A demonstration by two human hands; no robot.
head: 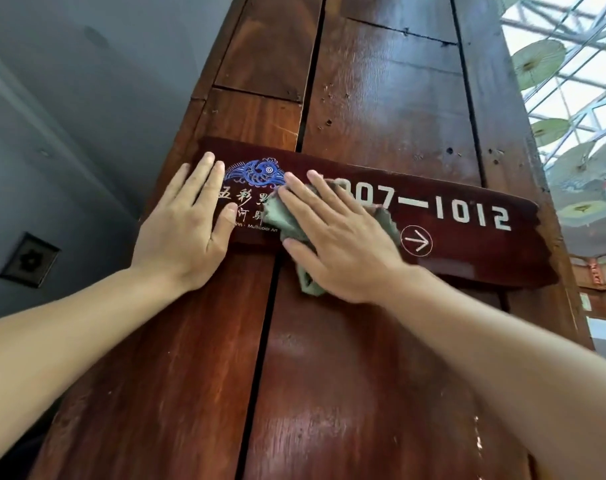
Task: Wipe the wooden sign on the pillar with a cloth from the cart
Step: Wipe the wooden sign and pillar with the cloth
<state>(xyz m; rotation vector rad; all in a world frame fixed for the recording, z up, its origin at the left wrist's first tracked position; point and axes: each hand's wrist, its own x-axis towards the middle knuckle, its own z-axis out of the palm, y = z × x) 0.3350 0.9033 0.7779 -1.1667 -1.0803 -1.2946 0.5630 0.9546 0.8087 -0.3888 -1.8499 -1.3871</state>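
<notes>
A dark wooden sign [468,237] with white numbers, an arrow and a blue fish emblem is fixed across a tall wooden pillar [381,98]. My right hand [339,240] lies flat on a grey-green cloth [281,220], pressing it against the middle of the sign; the cloth hangs a little below the sign's lower edge. My left hand [187,226] rests flat with fingers spread on the sign's left end, beside the emblem, holding nothing. The hands cover part of the lettering. The cart is out of view.
A grey wall [69,133] with a small dark square plate [29,259] stands left of the pillar. To the right, pale paper umbrellas [537,60] hang under a glass roof, and a wooden structure [599,275] shows behind the sign's right end.
</notes>
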